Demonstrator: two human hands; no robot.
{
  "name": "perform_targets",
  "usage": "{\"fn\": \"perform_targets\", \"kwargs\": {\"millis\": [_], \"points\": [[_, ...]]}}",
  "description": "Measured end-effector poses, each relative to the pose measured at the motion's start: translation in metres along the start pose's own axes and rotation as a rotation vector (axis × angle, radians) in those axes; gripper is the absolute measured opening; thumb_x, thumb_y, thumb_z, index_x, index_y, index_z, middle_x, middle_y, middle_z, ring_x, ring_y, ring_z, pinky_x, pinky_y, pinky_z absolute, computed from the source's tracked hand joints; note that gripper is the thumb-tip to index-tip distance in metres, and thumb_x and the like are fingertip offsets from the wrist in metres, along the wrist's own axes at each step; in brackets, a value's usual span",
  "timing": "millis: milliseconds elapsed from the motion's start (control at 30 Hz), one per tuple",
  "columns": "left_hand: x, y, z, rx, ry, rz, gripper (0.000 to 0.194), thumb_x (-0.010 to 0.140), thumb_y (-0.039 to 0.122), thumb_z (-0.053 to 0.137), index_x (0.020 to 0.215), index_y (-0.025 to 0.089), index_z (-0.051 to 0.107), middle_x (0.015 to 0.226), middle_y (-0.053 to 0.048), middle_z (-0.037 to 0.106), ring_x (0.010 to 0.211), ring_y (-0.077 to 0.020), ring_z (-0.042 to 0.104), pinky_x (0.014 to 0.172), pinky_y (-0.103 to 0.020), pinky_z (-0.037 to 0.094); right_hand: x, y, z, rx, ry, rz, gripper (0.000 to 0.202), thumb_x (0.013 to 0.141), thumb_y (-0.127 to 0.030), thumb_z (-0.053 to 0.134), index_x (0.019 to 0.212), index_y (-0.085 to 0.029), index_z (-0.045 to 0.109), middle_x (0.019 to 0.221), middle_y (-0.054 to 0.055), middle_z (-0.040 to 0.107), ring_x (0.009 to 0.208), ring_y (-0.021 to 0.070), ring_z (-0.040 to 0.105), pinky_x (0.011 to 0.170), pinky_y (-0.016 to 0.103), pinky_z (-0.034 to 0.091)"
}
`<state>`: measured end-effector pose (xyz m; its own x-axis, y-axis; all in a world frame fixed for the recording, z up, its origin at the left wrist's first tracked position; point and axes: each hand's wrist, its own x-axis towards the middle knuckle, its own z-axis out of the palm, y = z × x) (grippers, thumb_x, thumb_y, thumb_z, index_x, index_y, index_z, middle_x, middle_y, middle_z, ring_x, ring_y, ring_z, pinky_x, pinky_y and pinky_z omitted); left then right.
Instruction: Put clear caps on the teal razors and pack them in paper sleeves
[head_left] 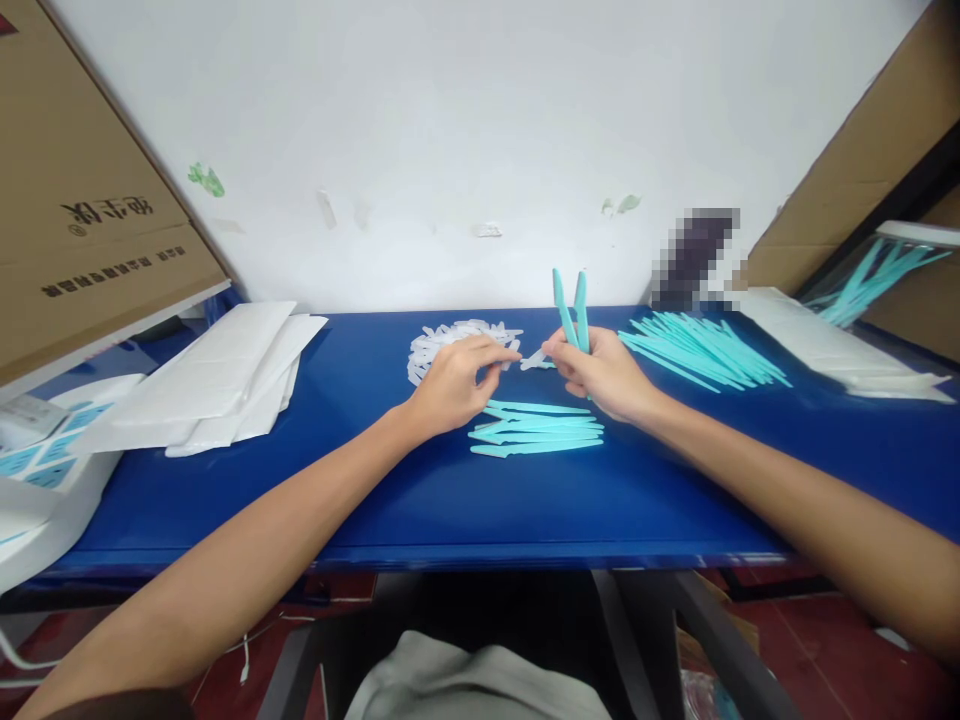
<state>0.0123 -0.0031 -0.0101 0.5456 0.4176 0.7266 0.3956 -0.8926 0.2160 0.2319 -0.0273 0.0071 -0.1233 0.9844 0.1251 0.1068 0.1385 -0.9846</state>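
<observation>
Right hand (600, 372) closed around two slim turquoise plastic sticks (581, 312), held upright, with a small translucent white plastic piece (534, 359) at its fingertips. Left hand (454, 380) curled just beside; whether it grips anything is unclear. Nearer, loose turquoise sticks (540, 436) lie on the glossy blue tabletop (420, 500).

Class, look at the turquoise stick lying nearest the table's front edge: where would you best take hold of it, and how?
Probably pinch the turquoise stick across its slim handle, coming from the wearer's side: it lies crosswise, outermost of its group, the neighbouring sticks all on its far side, its broader head at the left.
</observation>
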Motion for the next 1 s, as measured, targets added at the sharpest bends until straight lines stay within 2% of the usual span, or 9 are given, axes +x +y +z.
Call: {"fn": "perform_targets", "kwargs": {"millis": [100, 233, 367, 500, 633, 733, 800, 900, 1000], "points": [[-0.0014, -0.0026, -0.0013, 0.024, -0.02, 0.052, 0.022, 0.101, 0.015, 0.054, 0.111, 0.019, 0.073, 0.096, -0.007, 0.073, 0.089, -0.018, 0.069, 0.081, -0.034, 0.056, -0.0007, -0.0027, -0.0004, 0.005, -0.036, 0.018, 0.027, 0.084, -0.042, 0.075, 0.077, -0.021, 0.058, 0.061, -0.003, 0.052, 0.044, 0.0057, 0.022, 0.041, 0.027, 0.017], [-0.001, -0.0007, -0.0037, 0.061, -0.033, 0.118, 0.021, 0.105, 0.021, 0.051, 0.111, 0.019, 0.071, 0.122, -0.013, 0.067, 0.1, -0.0189, 0.067, 0.085, -0.035, 0.057, -0.0016, -0.003, 0.0006, -0.001, -0.052, 0.031, 0.031, 0.085, -0.045, 0.075, 0.082, -0.021, 0.056, 0.07, 0.001, 0.065, 0.041, 0.0047, 0.024, 0.039, 0.026, 0.018], [-0.0009, -0.0016, -0.0051, 0.132, -0.089, 0.163, 0.03, 0.106, 0.014, 0.042, 0.124, 0.018, 0.065, 0.107, -0.011, 0.069, 0.101, -0.0205, 0.065, 0.088, -0.036, 0.055, 0.0, -0.0001, -0.001, -0.047, -0.049, 0.004, 0.034, 0.085, -0.051, 0.073, 0.084, -0.02, 0.06, 0.061, -0.001, 0.06, 0.041, 0.0052, 0.022, 0.039, 0.026, 0.018], [-0.0018, -0.0029, -0.004, 0.155, -0.127, 0.138, 0.035, 0.105, 0.015, 0.042, 0.132, 0.02, 0.063, 0.103, -0.01, 0.069, 0.096, -0.0215, 0.063, 0.084, -0.038, 0.054, 0.0021, 0.0023, -0.0046, -0.133, -0.033, -0.072, 0.039, 0.082, -0.055, 0.074, 0.093, -0.019, 0.062, 0.074, 0.004, 0.07, 0.045, 0.0073, 0.036, 0.04, 0.026, 0.027], [-0.001, 0.0012, -0.0027, 0.033, -0.069, 0.056, 0.016, 0.101, 0.027, 0.062, 0.112, 0.019, 0.071, 0.091, -0.005, 0.074, 0.086, -0.0185, 0.067, 0.085, -0.036, 0.056, 0.0013, 0.0027, -0.0056, -0.282, -0.068, -0.155, 0.045, 0.086, -0.055, 0.068, 0.11, -0.016, 0.068, 0.082, 0.006, 0.073, 0.051, 0.0101, 0.047, 0.046, 0.027, 0.035], [0.0001, 0.0043, -0.0042, 0.036, -0.075, 0.091, 0.014, 0.1, 0.028, 0.063, 0.101, 0.019, 0.073, 0.096, -0.007, 0.073, 0.092, -0.0197, 0.068, 0.085, -0.037, 0.057, 0.0004, 0.0022, -0.0047, -0.319, -0.092, -0.183, 0.046, 0.087, -0.048, 0.068, 0.12, -0.016, 0.068, 0.086, 0.005, 0.073, 0.054, 0.011, 0.051, 0.048, 0.027, 0.037], [0.0002, 0.0046, -0.0058, 0.073, -0.095, 0.136, 0.016, 0.102, 0.026, 0.06, 0.103, 0.019, 0.074, 0.112, -0.012, 0.07, 0.107, -0.0235, 0.066, 0.089, -0.041, 0.057, 0.0007, 0.0013, -0.0043, -0.292, -0.079, -0.161, 0.046, 0.082, -0.047, 0.073, 0.116, -0.016, 0.07, 0.084, 0.005, 0.074, 0.056, 0.0125, 0.054, 0.05, 0.028, 0.039], [-0.0008, 0.0026, -0.0067, 0.11, -0.144, 0.193, 0.017, 0.102, 0.023, 0.057, 0.102, 0.017, 0.073, 0.136, -0.018, 0.062, 0.128, -0.0282, 0.058, 0.101, -0.048, 0.054, 0.002, -0.001, -0.0046, -0.284, -0.081, -0.121, 0.037, 0.076, -0.048, 0.08, 0.093, -0.015, 0.075, 0.078, 0.006, 0.074, 0.064, 0.0166, 0.061, 0.06, 0.032, 0.047], [-0.0014, 0.0006, -0.005, 0.101, -0.198, 0.219, 0.017, 0.102, 0.022, 0.056, 0.104, 0.017, 0.072, 0.137, -0.016, 0.063, 0.125, -0.0267, 0.061, 0.103, -0.049, 0.054, 0.0022, -0.0035, -0.0046, -0.327, -0.111, -0.134, 0.032, 0.075, -0.047, 0.08, 0.082, -0.017, 0.077, 0.082, 0.007, 0.077, 0.079, 0.0222, 0.068, 0.077, 0.037, 0.052]]}}
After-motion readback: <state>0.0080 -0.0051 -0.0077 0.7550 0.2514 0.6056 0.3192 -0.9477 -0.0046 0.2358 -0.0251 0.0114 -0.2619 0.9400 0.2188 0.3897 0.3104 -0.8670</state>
